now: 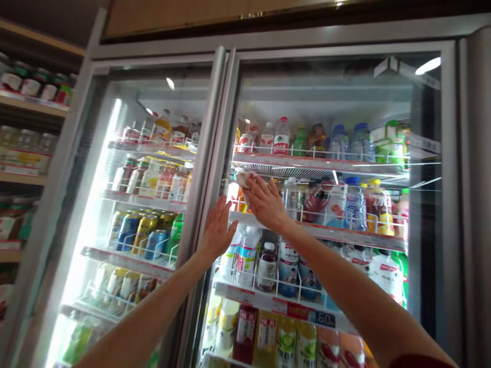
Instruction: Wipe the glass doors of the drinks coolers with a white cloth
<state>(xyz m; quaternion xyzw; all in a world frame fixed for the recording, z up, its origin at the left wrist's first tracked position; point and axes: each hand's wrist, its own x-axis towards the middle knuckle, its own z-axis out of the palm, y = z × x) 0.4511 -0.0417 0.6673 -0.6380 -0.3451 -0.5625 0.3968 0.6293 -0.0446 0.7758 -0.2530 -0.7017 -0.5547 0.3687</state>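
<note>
My right hand [264, 202] presses a crumpled whitish cloth [244, 179] against the glass of the right cooler door [326, 97]. The cloth sticks out past the fingertips, near the door's left edge, level with the second shelf of bottles. Lower and further left, my left hand [219, 227] is raised with its fingers stretched out, holding nothing. It lies at the metal door frame [221, 148] between the two doors; whether the palm touches the frame or the glass, I cannot tell. Both doors appear closed.
Behind the right glass, shelves carry bottles [282, 135] and cartons. The left cooler door [123, 82] shows bottles and cans [146, 232] inside. An open shelf of jars [32, 84] stands at far left. A grey vertical panel [477, 194] borders the right side.
</note>
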